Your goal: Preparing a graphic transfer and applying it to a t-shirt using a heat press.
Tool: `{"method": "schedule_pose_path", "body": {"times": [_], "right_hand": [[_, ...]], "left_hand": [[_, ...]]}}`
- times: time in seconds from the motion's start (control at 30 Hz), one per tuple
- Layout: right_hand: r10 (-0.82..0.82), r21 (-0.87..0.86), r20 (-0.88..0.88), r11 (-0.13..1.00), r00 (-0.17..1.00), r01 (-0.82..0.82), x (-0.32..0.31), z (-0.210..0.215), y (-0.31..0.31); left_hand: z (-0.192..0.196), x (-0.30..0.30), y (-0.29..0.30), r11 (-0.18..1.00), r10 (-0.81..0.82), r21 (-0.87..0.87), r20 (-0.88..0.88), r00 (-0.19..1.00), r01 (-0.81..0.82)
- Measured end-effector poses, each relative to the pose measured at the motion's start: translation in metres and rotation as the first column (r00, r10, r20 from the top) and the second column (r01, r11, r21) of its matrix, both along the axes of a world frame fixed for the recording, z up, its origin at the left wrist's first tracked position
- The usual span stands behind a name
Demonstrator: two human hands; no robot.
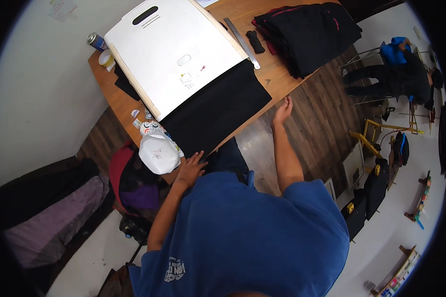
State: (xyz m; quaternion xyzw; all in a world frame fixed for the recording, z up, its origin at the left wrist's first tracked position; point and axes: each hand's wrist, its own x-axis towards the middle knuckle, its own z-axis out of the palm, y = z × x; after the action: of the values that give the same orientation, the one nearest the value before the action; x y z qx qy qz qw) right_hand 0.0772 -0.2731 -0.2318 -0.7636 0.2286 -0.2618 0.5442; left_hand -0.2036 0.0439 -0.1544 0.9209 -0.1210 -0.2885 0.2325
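Note:
My left hand (pixel 192 170) rests with fingers spread at the near left corner of a black cloth (pixel 218 109). That cloth lies flat on the wooden table (pixel 270 74) and reaches from the near end of a white board (pixel 158 54) to the table's near edge. The board has a dark oval slot and pale wooden strips along its sides. My right hand (pixel 283 111) is held just off the table's near edge, right of the cloth. It holds nothing that I can see, and its fingers are stretched out, slightly bent.
A metal ruler (pixel 242 43), a small dark bundle (pixel 255 41) and folded black garments (pixel 307 37) lie right of the board. A spray can (pixel 97 41) and a tub (pixel 105 59) stand left. A white domed item (pixel 159 152) sits beside my left hand. Another person (pixel 401 74) works far right.

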Motion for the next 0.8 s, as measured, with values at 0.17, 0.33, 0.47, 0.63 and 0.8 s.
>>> {"method": "schedule_pose_path", "body": {"times": [0.17,0.33,0.47,0.63,0.8], "right_hand": [[0.828,0.76,-0.061,0.4,0.557,-0.512,-0.053,0.054,0.079],[0.868,0.798,-0.194,0.411,0.457,-0.441,-0.092,0.025,0.054],[0.206,0.282,-0.11,0.945,0.972,-0.168,-0.041,-0.013,-0.009],[0.874,0.878,-0.15,0.333,0.463,-0.344,-0.02,0.065,0.054],[-0.414,-0.005,0.039,0.91,0.91,0.414,0.05,-0.012,-0.034]], "left_hand": [[-0.01,-0.008,-0.001,0.998,-0.04,0.053,0.11,0.993,0.034],[-0.02,-0.009,-0.005,0.999,-0.019,0.033,0.107,0.994,0.015],[-0.026,-0.013,-0.017,0.999,0.039,-0.038,0.05,0.998,-0.037],[-0.016,-0.007,-0.016,0.999,0.034,-0.041,0.005,0.999,-0.033],[-0.008,-0.001,-0.019,0.999,0.002,-0.046,0.011,1.0,-0.001]]}}
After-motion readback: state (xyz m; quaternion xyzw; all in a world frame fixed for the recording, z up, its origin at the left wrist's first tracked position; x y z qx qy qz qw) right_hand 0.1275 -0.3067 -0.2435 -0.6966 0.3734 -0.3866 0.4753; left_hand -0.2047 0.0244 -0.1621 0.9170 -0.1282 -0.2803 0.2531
